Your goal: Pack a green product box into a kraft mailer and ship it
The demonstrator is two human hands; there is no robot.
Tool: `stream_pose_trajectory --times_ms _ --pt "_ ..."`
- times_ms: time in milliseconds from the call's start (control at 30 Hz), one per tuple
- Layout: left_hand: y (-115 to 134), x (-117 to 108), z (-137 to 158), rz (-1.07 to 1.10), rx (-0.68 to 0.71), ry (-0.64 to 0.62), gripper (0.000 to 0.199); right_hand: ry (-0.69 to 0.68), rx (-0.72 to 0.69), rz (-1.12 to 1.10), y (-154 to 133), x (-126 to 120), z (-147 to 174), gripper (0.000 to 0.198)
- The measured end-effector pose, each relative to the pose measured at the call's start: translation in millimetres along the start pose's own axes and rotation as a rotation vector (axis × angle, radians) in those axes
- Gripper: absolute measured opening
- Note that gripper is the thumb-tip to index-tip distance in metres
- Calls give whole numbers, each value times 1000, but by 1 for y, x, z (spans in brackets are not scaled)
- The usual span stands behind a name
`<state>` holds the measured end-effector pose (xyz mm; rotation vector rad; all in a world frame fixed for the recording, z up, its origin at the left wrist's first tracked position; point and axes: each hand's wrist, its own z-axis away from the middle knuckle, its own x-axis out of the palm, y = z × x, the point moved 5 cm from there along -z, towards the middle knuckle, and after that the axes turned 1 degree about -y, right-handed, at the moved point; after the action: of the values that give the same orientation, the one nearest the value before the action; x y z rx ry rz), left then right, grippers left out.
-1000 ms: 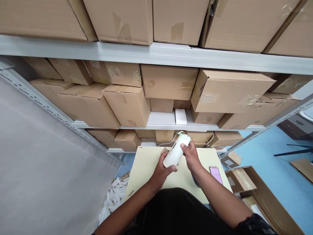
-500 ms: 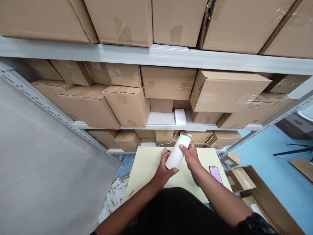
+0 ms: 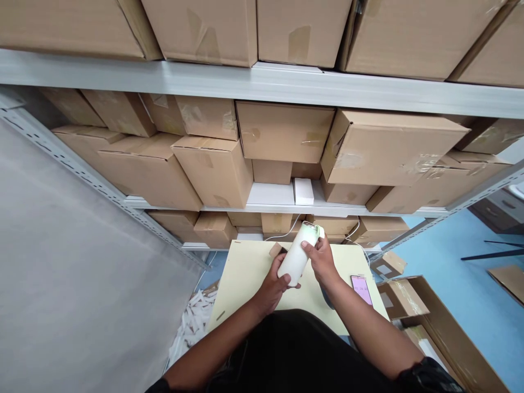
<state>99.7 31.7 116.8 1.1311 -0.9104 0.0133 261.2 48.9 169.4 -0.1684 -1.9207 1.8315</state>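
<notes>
A white bottle (image 3: 295, 258) with a pale green top and a loop at its upper end is tilted over the small table, its top leaning to the right. My left hand (image 3: 275, 284) is closed around its lower end. Higher up, my right hand (image 3: 321, 258) grips the bottle's right side, thumb pressed on the front. Just behind the left hand, a small brown cardboard piece (image 3: 275, 250) shows, partly covered by the bottle. Under my right forearm a dark rounded object (image 3: 327, 298) is mostly hidden.
The cream table (image 3: 245, 273) carries a phone (image 3: 361, 289) with a pink screen at the right. Metal shelving (image 3: 262, 82) packed with cardboard boxes rises ahead. A large open carton (image 3: 446, 316) stands on the right floor, and white scraps (image 3: 196, 322) lie at the left.
The bottle has turned slightly in my hands, so its pale green loop now shows at the right of the top. My left thumb has shifted up onto the bottle's front. The view tilted slightly down.
</notes>
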Motion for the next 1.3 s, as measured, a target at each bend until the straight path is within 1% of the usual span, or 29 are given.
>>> stream_pose_trajectory --times_ms 67,133,267,300,367,433,500,567,633,700,767,800,833,900,933,967,1033,1100,1167,1300 --pt "3 -3 -1 -75 11 56 76 21 -12 17 1 0 0 72" --pt "2 -6 -2 -72 -32 77 73 -3 -9 23 3 0 2 73" --pt "-5 -10 -4 52 -73 13 72 -182 60 -34 2 2 9 66" --pt "-8 -11 -5 68 -79 -9 72 -208 80 -63 1 2 10 65" --pt "-12 -13 -6 59 -95 -44 73 -183 115 -119 -3 -2 9 68" --pt "-15 -15 -6 -2 -117 -65 75 -77 165 -128 -6 -9 5 71" --pt "-19 -16 -7 -87 -127 -68 80 28 237 -72 -7 -14 1 68" --pt "-21 -17 -7 -162 -117 -58 83 95 275 8 -6 -18 -2 64" --pt "-22 -20 -8 -245 -82 -52 82 121 249 79 -6 -20 -3 63" --pt "-20 -23 -11 -378 -25 -81 77 123 198 132 -5 -24 -4 63" --pt "-12 -29 -18 -577 69 -130 64 131 150 170 -3 -33 -5 62" --pt "-6 -34 -23 -701 139 -131 57 145 126 184 -2 -40 -6 61" --pt "2 -40 -30 -838 217 -110 50 168 98 201 -2 -48 -8 60" --pt "17 -56 -47 -1129 371 -23 38 234 25 249 -1 -67 -14 59" --pt "21 -64 -58 -1270 410 1 33 271 -14 275 -1 -77 -18 59" --pt "23 -71 -68 -1391 417 2 29 309 -49 298 -1 -85 -22 59" --pt "18 -85 -88 -1551 355 -33 22 372 -94 322 -1 -99 -30 59" --pt "7 -96 -101 -1597 265 -96 18 403 -99 317 0 -104 -37 60" --pt "-5 -102 -108 -1568 203 -162 21 410 -81 288 2 -102 -43 60" --pt "-21 -106 -109 -1530 147 -221 44 374 -54 235 11 -80 -49 61"
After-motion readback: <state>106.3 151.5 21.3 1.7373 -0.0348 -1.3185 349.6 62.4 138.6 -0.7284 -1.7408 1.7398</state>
